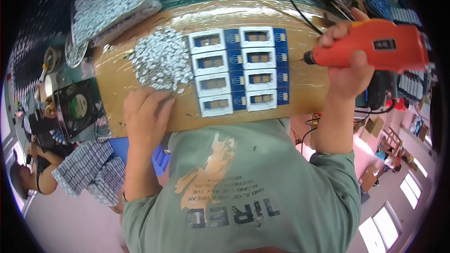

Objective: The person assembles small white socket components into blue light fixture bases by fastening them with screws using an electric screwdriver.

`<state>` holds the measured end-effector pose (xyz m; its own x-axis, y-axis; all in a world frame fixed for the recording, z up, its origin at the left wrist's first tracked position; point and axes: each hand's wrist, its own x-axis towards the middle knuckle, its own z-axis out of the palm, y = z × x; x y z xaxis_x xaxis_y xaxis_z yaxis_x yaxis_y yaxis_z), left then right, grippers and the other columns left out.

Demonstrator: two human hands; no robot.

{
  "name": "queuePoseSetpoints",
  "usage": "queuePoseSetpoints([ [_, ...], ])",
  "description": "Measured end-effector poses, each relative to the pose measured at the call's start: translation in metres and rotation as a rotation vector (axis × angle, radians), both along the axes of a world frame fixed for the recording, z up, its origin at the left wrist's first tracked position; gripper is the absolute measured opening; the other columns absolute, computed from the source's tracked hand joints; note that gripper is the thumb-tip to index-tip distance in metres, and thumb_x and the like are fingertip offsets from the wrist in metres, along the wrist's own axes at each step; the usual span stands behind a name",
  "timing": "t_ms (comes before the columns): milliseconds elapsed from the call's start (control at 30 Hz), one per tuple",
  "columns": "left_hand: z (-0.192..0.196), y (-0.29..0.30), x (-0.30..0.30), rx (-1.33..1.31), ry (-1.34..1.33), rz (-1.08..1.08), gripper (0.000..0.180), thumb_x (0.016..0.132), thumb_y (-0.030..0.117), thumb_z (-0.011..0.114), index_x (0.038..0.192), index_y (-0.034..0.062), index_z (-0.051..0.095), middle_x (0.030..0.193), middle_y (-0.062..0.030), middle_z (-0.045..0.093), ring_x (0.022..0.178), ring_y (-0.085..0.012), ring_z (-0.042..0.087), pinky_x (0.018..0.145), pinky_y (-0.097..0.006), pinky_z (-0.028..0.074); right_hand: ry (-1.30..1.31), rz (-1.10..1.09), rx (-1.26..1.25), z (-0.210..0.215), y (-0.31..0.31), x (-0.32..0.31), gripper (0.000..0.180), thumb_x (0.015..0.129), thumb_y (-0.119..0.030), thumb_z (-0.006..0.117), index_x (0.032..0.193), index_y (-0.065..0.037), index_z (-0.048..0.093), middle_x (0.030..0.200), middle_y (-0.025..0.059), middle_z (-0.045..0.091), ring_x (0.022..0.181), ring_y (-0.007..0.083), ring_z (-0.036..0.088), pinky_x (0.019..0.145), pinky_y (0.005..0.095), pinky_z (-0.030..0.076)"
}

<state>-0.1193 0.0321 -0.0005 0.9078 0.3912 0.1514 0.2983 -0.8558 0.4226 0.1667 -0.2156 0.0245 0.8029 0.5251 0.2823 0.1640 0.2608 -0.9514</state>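
Note:
My right hand (pixel 349 63) is wrapped round a red electric screwdriver (pixel 393 47), held over the right side of the wooden board with its dark tip pointing left. My left hand (pixel 146 107) rests at the near edge of a heap of small white plastic parts (pixel 161 58). Its fingers are curled and close together; what they pinch, if anything, is hidden. Between the hands lie two columns of white rectangular frames (pixel 213 84) on blue circuit boards (pixel 237 76), each frame with a window showing tan blocks.
The wooden board (pixel 304 89) bears all these. A bulging bag of white parts (pixel 115 7) stands at the back left. A black fan (pixel 75 107) sits left of the board. A black cable (pixel 300 11) runs down from the back. Another person (pixel 44 173) is at far left.

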Motion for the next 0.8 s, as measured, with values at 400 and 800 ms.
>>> queuePoseSetpoints([
  [400, -0.009, 0.0, -0.014, -0.035, -0.034, 0.061, 0.011, 0.076, 0.007, 0.076, 0.087, 0.0076, 0.071, 0.086, -0.0073, 0.065, 0.085, -0.0279, 0.06, 0.076, -0.039, 0.047, 0.0, -0.049, -0.013, -0.001, 0.005, -0.004, 0.1, 0.072, -0.055, 0.084, 0.14, 0.004, 0.04, 0.095, 0.0096, 0.058, 0.081, 0.0217, 0.058, 0.073, 0.0352, 0.049],
  [800, -0.011, -0.014, -0.001, 0.012, -0.037, 0.111, 0.011, 0.076, 0.01, 0.076, 0.086, 0.0085, 0.071, 0.085, -0.0054, 0.062, 0.083, -0.0266, 0.059, 0.076, -0.039, 0.044, -0.022, -0.053, 0.028, -0.005, -0.001, 0.0, 0.094, 0.076, -0.054, 0.081, 0.139, 0.003, 0.041, 0.096, 0.0099, 0.059, 0.082, 0.0224, 0.058, 0.075, 0.0353, 0.049],
])
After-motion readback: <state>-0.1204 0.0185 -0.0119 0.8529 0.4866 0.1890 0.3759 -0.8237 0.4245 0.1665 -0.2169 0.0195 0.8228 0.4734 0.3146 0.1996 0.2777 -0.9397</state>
